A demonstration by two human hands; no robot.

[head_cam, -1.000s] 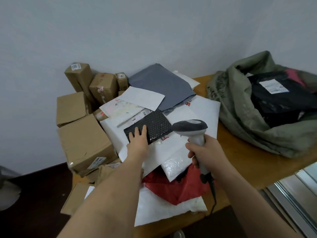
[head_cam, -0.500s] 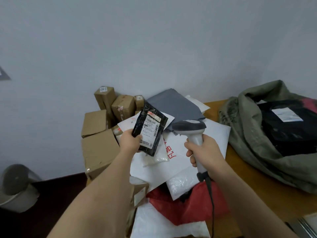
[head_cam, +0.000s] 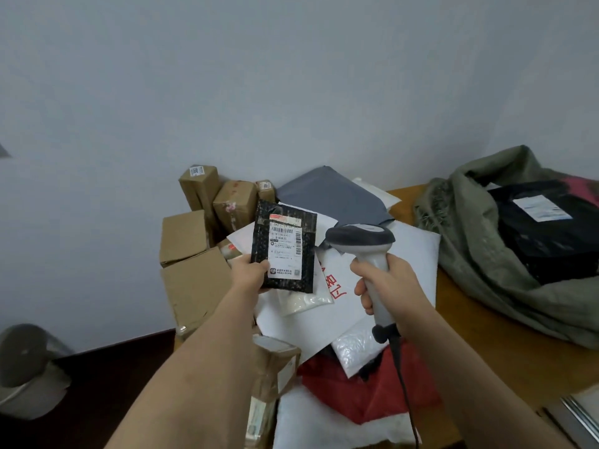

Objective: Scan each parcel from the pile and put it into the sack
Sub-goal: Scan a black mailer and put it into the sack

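Observation:
My left hand pinches the lower left corner of a small black bubble mailer, held upright above the pile with its white barcode label facing me. My right hand grips the handle of a grey barcode scanner, whose head sits just right of the mailer and points toward it. Below lies the pile: white mailers, a grey mailer, a red bag and brown boxes. The olive sack lies open at the right with a black labelled parcel inside.
The wooden table shows bare between the pile and the sack. Several cardboard boxes lean against the blue-grey wall at the back left. A grey round object sits on the dark floor at the lower left. The scanner's cable hangs over the red bag.
My left hand picked the black mailer off the pile, turned its label toward me and straightened it upright. The scanner stayed beside it. My view tilted upward.

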